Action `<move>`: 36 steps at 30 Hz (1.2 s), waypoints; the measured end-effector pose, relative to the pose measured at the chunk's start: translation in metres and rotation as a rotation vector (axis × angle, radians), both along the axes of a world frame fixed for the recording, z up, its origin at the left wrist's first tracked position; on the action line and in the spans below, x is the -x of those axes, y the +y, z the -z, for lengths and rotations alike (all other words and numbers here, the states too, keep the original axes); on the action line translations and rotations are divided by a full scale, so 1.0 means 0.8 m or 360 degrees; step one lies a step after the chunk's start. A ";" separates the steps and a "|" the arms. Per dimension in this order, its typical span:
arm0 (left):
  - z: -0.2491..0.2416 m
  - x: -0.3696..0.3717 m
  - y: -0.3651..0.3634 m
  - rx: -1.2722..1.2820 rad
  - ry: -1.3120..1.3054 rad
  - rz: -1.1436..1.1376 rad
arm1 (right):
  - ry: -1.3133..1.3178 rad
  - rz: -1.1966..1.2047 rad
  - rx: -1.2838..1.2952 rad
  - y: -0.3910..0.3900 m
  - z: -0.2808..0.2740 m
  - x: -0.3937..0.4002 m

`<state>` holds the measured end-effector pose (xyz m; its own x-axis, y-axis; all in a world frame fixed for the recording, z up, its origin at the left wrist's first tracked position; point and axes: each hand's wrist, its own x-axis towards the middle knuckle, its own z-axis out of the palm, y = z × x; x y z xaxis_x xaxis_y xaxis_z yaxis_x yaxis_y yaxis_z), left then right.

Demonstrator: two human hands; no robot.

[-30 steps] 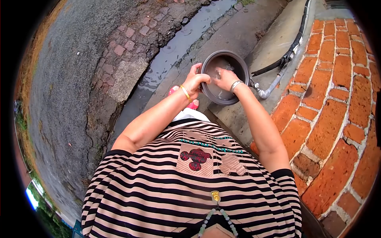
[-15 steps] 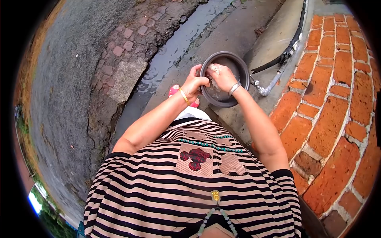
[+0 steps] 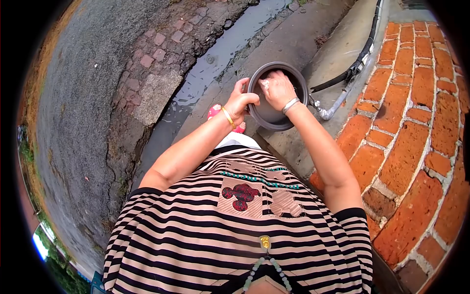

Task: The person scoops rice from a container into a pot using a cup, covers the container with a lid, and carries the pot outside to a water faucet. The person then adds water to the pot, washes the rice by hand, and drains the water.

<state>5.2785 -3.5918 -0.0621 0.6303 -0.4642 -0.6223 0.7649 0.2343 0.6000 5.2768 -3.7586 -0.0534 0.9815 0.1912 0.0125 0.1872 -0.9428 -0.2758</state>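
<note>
A round, dark grey-brown pot (image 3: pixel 304 93) is held over the wet ground in front of me. My left hand (image 3: pixel 238 104) is closed on its left rim, with the thumb over the edge and the fingers along the outer wall. Inside the pot, my right hand (image 3: pixel 278 93) has its fingers curled down toward the far wall. White bits that look like rice (image 3: pixel 266 84) cling between its thumb and fingers. Cloudy grey liquid (image 3: pixel 268 112) shows at the bottom, below the right hand. The right fingertips are partly hidden.
A gutter of water (image 3: pixel 205 66) runs past on the left, beside broken paving (image 3: pixel 156 93). To the right stand a brick wall (image 3: pixel 391 127), a black hose (image 3: pixel 360 63) and a foil-wrapped pipe (image 3: pixel 333 110). A pink shoe (image 3: pixel 214 111) shows below my left hand.
My right hand has turned and pushed toward the far side of the pot, and fewer white bits show on its fingers. The left hand keeps its hold; the pot has barely moved.
</note>
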 end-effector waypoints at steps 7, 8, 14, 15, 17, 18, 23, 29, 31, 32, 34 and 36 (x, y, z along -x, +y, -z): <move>0.001 -0.001 0.000 -0.0017 0.0055 -0.0026 | 0.0729 0.0199 0.0258 -0.008 0.009 0.003; 0.001 -0.001 -0.001 -0.0019 0.0056 -0.0032 | 0.0925 0.0210 0.0215 -0.009 0.005 0.002; 0.007 0.010 -0.006 -0.0008 0.0104 -0.0078 | 0.1547 0.0038 -0.0544 -0.005 0.033 0.022; 0.004 0.011 -0.005 0.0008 0.0130 -0.0078 | 0.1520 0.0012 -0.0789 -0.003 0.028 0.026; 0.001 0.013 -0.003 0.0021 0.0145 -0.0070 | 0.1439 -0.0045 -0.1276 0.000 0.019 0.031; 0.000 0.013 -0.002 0.0019 0.0134 -0.0062 | 0.1366 0.0014 -0.1223 0.003 0.007 0.027; 0.001 0.016 -0.006 0.0066 0.0083 -0.0030 | 0.0622 0.0223 -0.0906 0.005 -0.010 0.017; 0.003 0.013 -0.010 0.0060 0.0082 -0.0061 | 0.0513 0.0481 -0.0594 0.003 -0.009 0.020; -0.003 0.011 -0.009 0.0054 0.0077 -0.0088 | 0.0464 0.0590 -0.0517 0.002 0.000 0.020; -0.002 0.011 -0.009 0.0052 0.0076 -0.0087 | 0.0545 0.0634 -0.0475 0.002 -0.004 0.019; 0.000 0.011 -0.006 0.0046 0.0073 -0.0085 | 0.0705 0.0720 -0.0391 0.001 -0.016 0.017; 0.004 0.014 -0.006 0.0030 0.0077 -0.0116 | 0.0592 0.0688 -0.0291 -0.002 -0.012 0.023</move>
